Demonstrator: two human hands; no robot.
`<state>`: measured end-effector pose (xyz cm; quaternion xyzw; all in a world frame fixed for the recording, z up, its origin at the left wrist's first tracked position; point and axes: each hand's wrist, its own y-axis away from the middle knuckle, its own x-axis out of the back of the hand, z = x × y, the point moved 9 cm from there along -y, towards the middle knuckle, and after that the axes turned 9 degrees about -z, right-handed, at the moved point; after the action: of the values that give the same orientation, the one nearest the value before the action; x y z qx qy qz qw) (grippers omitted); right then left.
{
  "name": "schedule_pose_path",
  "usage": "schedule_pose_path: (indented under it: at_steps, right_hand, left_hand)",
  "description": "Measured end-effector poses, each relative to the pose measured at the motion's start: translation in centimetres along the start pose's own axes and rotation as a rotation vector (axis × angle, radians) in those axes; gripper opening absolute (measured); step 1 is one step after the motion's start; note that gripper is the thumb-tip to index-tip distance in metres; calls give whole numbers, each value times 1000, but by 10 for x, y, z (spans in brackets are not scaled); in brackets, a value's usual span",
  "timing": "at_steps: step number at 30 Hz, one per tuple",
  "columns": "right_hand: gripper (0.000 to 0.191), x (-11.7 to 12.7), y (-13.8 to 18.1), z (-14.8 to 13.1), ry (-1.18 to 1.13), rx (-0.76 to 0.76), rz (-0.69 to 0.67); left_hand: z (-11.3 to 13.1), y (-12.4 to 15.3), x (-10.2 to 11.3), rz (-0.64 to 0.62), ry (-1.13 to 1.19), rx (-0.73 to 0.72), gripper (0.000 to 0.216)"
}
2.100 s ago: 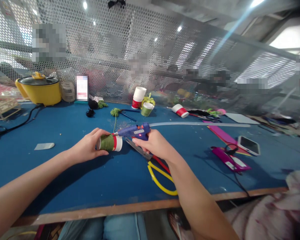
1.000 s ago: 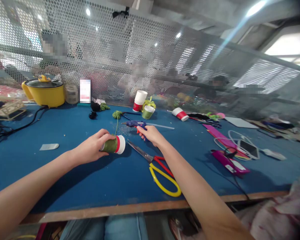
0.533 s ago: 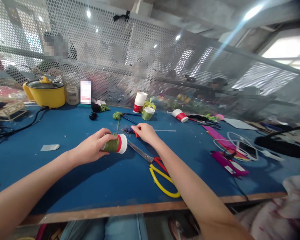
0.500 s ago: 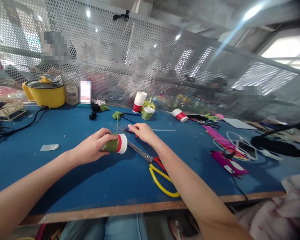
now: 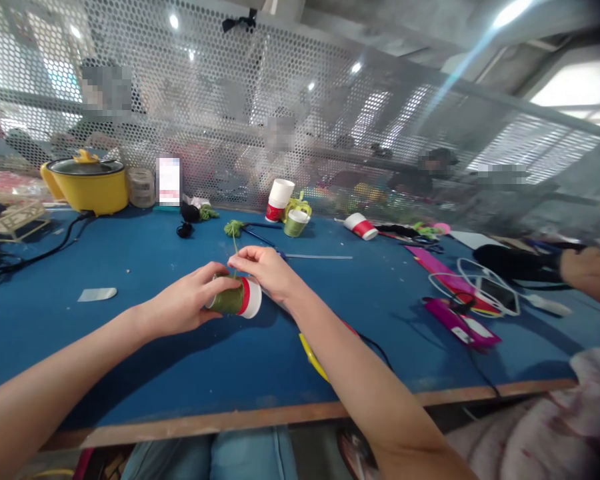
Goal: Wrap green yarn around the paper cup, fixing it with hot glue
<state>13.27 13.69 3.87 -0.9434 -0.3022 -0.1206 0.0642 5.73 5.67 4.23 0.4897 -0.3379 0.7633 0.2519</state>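
My left hand (image 5: pixel 193 298) is wrapped round a paper cup (image 5: pixel 251 297) that lies tilted on its side above the table. Green yarn covers the cup's body beside a red band, and its white end faces right. Just above the cup, the closed fingertips of my right hand (image 5: pixel 260 267) pinch a green yarn strand (image 5: pixel 236 248). That strand runs back to a small green yarn ball (image 5: pixel 233 229). Under my right forearm lie large scissors, mostly hidden, with part of a yellow handle (image 5: pixel 313 357) showing.
Upright cups (image 5: pixel 280 193), one green-wrapped (image 5: pixel 296 224), stand at the back, with a red-banded cup (image 5: pixel 361 227) lying to their right. A yellow electric pot (image 5: pixel 87 187) is back left. Cables and a purple case (image 5: pixel 460 323) lie right, near another person's hand (image 5: pixel 590 270).
My right hand has come back from beyond the cup and now pinches the yarn beside it. The cup has shifted slightly right and nearer. Another person's hand has appeared at the right.
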Motion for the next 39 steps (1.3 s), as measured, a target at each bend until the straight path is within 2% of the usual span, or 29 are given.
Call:
schedule_pose_path:
  at_steps: [8, 13, 20, 27, 39]
  right_hand:
    - [20, 24, 11, -16, 44, 115, 158]
    - [20, 27, 11, -17, 88, 126, 178]
    - [21, 20, 8, -13, 176, 124, 127]
    - [22, 14, 8, -9, 218, 69, 81]
    - [29, 12, 9, 7, 315, -46, 16]
  left_hand:
    - [-12, 0, 3, 40, 275, 82, 53]
    - [-18, 0, -4, -2, 368, 130, 53]
    - [-6, -1, -2, -12, 266, 49, 51]
    - [1, 2, 4, 67, 195, -24, 50]
    - [11, 2, 6, 128, 8, -102, 47]
